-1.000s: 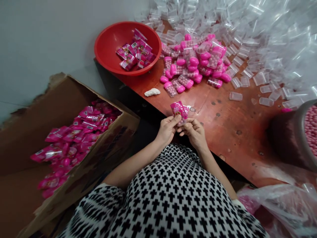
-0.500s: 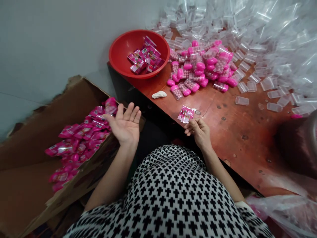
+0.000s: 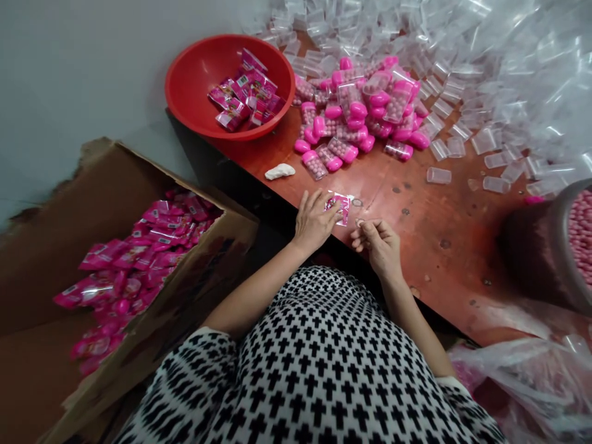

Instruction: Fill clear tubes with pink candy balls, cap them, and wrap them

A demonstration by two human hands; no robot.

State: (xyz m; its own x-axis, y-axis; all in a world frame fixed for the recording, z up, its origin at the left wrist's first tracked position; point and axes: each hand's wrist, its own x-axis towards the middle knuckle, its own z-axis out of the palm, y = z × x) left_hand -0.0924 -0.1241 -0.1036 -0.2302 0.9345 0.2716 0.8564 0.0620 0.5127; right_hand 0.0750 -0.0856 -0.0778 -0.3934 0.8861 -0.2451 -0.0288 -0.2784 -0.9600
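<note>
On the wooden table's near edge lie printed pink wrappers (image 3: 343, 209), flat and shiny, probably more than one. My left hand (image 3: 314, 223) is over their left side, palm down, fingers spread and fingertips touching them; part of the wrappers is hidden beneath. Just right of them, my right hand (image 3: 378, 246) is closed in a pinch, apart from the wrappers. A tiny pale bit shows at its fingertips, too small to name. Beyond both hands is a heap of clear bottles (image 3: 342, 149) with bright pink caps, filled with small pink balls.
A red bowl (image 3: 180, 92) with pink packets stands at the back left. Filled pink packets (image 3: 152, 231) lie in a cardboard box (image 3: 217, 231) at left. Empty clear bottles (image 3: 439, 176) are piled at back right. A bucket (image 3: 531, 253) of pink balls stands right. A white lump (image 3: 280, 171) lies nearby.
My left hand has swung from above the box's edge, empty and palm up, to the wrappers. My right hand has drawn slightly away from them. The view has shifted somewhat.
</note>
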